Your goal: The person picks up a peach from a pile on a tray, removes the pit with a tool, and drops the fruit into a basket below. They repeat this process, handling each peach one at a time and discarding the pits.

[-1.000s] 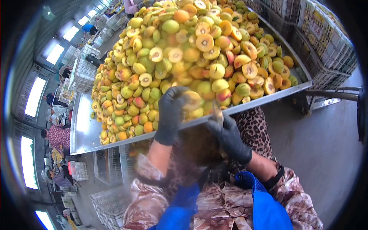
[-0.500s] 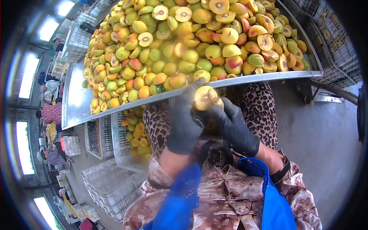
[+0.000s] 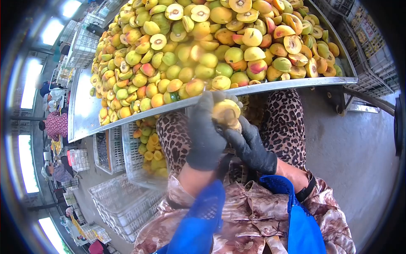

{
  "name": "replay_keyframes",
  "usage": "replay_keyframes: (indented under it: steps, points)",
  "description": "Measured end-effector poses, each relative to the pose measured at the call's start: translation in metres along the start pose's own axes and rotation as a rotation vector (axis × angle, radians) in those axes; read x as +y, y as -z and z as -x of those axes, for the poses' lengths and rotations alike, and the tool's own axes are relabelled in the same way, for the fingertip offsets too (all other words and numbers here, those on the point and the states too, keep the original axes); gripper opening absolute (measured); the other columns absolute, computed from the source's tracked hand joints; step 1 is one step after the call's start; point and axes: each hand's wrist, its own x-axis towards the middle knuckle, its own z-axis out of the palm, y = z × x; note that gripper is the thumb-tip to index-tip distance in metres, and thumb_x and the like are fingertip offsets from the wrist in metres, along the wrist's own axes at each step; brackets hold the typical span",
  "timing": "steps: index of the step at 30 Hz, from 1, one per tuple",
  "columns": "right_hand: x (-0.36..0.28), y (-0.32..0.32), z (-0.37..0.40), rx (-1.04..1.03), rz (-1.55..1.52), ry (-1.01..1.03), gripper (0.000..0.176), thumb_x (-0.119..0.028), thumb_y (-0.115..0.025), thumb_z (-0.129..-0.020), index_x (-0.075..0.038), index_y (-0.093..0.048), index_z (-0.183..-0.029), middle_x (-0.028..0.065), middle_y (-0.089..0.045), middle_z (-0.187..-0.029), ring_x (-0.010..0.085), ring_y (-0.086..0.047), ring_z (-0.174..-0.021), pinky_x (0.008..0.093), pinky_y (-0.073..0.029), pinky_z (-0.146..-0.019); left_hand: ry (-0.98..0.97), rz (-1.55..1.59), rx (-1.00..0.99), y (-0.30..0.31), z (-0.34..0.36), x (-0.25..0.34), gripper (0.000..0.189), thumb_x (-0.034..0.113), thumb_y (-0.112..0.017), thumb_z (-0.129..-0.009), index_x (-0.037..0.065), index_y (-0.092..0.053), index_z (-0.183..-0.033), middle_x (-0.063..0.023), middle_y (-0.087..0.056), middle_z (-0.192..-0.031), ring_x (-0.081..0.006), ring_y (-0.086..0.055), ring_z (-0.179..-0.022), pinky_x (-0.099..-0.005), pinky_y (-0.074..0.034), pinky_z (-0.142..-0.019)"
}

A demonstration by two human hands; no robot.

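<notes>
Head view shows the gloved left hand (image 3: 206,135) and right hand (image 3: 249,146) clamped together on one yellow fruit (image 3: 226,112), just below the metal tabletop (image 3: 82,110) edge. Heaped fruit (image 3: 203,42) covers the tabletop. White crates (image 3: 122,203) stand on the grey floor (image 3: 351,148).

Bright, flat daylight from windows (image 3: 26,89) at nine o'clock, blown out to white. Pale glare on the bare steel tabletop (image 3: 82,112), also at nine o'clock. Soft shade under its edge, over the crates (image 3: 122,203) at seven o'clock. Heavy fisheye bending, with a black vignette round the whole rim. Sharp on the fruit pile (image 3: 203,46) at twelve o'clock. Motion-blurred at the left hand (image 3: 206,135), right hand (image 3: 249,146) and held fruit (image 3: 226,112) near centre. Smeared on the blue cloth (image 3: 198,222) at six o'clock.
</notes>
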Motion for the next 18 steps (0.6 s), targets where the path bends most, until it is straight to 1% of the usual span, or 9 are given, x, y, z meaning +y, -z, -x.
replay_keyframes:
  steps: [1, 4, 6, 8, 11, 14, 15, 17, 18]
  points:
    - [0.001, -0.001, 0.001, 0.004, -0.052, -0.020, 0.028, -0.020, -0.060, -0.099, 0.004, -0.059, -0.114, 0.0199, -0.069, -0.099, 0.0302, -0.070, -0.083, 0.0394, -0.054, -0.074, -0.061, -0.053, -0.061, 0.001, 0.000, -0.002, 0.041, 0.036, -0.049, -0.107, 0.000, -0.066, -0.094, -0.0130, -0.069, -0.090, -0.0198, -0.066, -0.080, -0.0327, -0.055, -0.075]
    - [0.001, 0.002, 0.002, -0.031, -0.150, -0.072, 0.030, -0.021, -0.060, -0.100, 0.002, -0.059, -0.119, 0.0204, -0.070, -0.102, 0.0297, -0.071, -0.086, 0.0396, -0.055, -0.077, -0.126, -0.285, -0.160, 0.012, 0.002, 0.002, 0.039, 0.032, -0.042, -0.114, -0.002, -0.061, -0.113, -0.0178, -0.068, -0.110, -0.0252, -0.071, -0.102, -0.0356, -0.060, -0.089]
    - [0.002, 0.004, 0.002, -0.051, -0.173, -0.077, 0.034, -0.023, -0.060, -0.100, 0.001, -0.058, -0.124, 0.0200, -0.070, -0.104, 0.0289, -0.072, -0.088, 0.0394, -0.055, -0.079, -0.290, -0.354, -0.101, -0.002, 0.006, 0.002, 0.040, 0.032, -0.045, -0.110, -0.002, -0.064, -0.099, -0.0151, -0.069, -0.098, -0.0216, -0.068, -0.087, -0.0337, -0.057, -0.079]
    - [0.007, 0.007, 0.001, -0.055, -0.163, -0.054, 0.039, -0.025, -0.061, -0.101, 0.001, -0.057, -0.130, 0.0189, -0.071, -0.106, 0.0283, -0.072, -0.092, 0.0392, -0.055, -0.082, -0.327, -0.362, -0.096, -0.008, 0.009, 0.006, 0.042, 0.031, -0.046, -0.109, -0.002, -0.066, -0.092, -0.0139, -0.070, -0.091, -0.0197, -0.066, -0.079, -0.0327, -0.055, -0.073]
    - [0.004, 0.024, -0.006, -0.138, 0.007, -0.064, 0.048, -0.029, -0.061, -0.102, -0.001, -0.052, -0.140, 0.0154, -0.071, -0.107, 0.0222, -0.070, -0.098, 0.0388, -0.054, -0.086, -0.308, -0.373, -0.116, -0.008, 0.013, 0.009, 0.041, 0.030, -0.046, -0.109, -0.002, -0.065, -0.092, -0.0144, -0.071, -0.091, -0.0197, -0.066, -0.080, -0.0327, -0.056, -0.074]
    - [-0.002, 0.014, -0.006, -0.067, -0.101, -0.061, 0.054, -0.032, -0.061, -0.102, -0.003, -0.048, -0.146, 0.0130, -0.072, -0.109, 0.0216, -0.070, -0.100, 0.0385, -0.054, -0.086, -0.379, -0.421, -0.132, -0.005, 0.011, 0.008, 0.040, 0.029, -0.046, -0.109, -0.003, -0.065, -0.093, -0.0147, -0.071, -0.093, -0.0199, -0.067, -0.081, -0.0332, -0.056, -0.075]
    - [-0.001, 0.012, -0.006, -0.053, -0.092, -0.038, 0.051, -0.033, -0.061, -0.103, -0.002, -0.050, -0.143, 0.0119, -0.071, -0.106, 0.0212, -0.069, -0.097, 0.0379, -0.055, -0.085, -0.383, -0.420, -0.141, -0.003, 0.008, 0.007, 0.040, 0.029, -0.047, -0.109, -0.003, -0.065, -0.095, -0.0148, -0.071, -0.094, -0.0200, -0.067, -0.082, -0.0334, -0.056, -0.076]
    - [0.006, 0.008, -0.001, -0.023, -0.079, -0.011, 0.047, -0.035, -0.060, -0.104, -0.002, -0.054, -0.137, 0.0096, -0.071, -0.101, 0.0203, -0.069, -0.091, 0.0367, -0.055, -0.081, -0.263, -0.367, -0.150, 0.004, 0.010, 0.005, 0.038, 0.029, -0.047, -0.109, -0.004, -0.066, -0.100, -0.0150, -0.072, -0.098, -0.0202, -0.068, -0.085, -0.0339, -0.057, -0.079]
    - [0.007, 0.009, -0.001, -0.036, -0.107, -0.028, 0.044, -0.036, -0.059, -0.104, -0.002, -0.057, -0.132, 0.0075, -0.069, -0.097, 0.0181, -0.067, -0.087, 0.0343, -0.054, -0.076, -0.194, -0.301, -0.197, 0.009, 0.011, 0.004, 0.035, 0.026, -0.046, -0.110, -0.004, -0.064, -0.110, -0.0148, -0.070, -0.107, -0.0198, -0.067, -0.095, -0.0333, -0.055, -0.086]
